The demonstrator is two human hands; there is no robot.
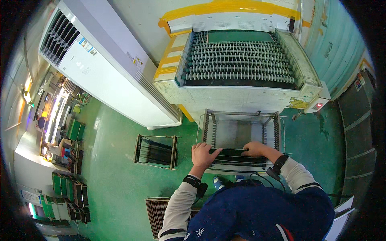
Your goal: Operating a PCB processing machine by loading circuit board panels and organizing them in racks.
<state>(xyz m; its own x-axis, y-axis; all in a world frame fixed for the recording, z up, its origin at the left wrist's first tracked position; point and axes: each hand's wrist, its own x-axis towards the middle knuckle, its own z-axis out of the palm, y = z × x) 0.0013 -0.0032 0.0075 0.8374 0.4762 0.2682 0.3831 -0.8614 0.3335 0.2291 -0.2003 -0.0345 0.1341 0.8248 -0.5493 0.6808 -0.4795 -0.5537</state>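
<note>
My left hand is pinching the left end of a dark board, the thumb lying along its top edge and the fingers bunching at the corner; my right hand is gripping the same edge farther right, its fingers curling inward; a short stretch of board is showing between the two. The fingertips are partly hiding, so I cannot tell how firmly either hand is pressing. The board is sitting at the near side of a metal rack, crosswise between its toothed sides; more dark edges are lining up just nearer to me.

The rack is standing right before a machine, whose rows of rollers are spanning its top; a green board is lying at their far end, and a red light is glowing at the right corner. To my left, a small rack is standing on the green floor, holding dark sheets; below it, another rack is showing partly behind my left sleeve; a tall white air conditioner is leaning across the upper left of my view.
</note>
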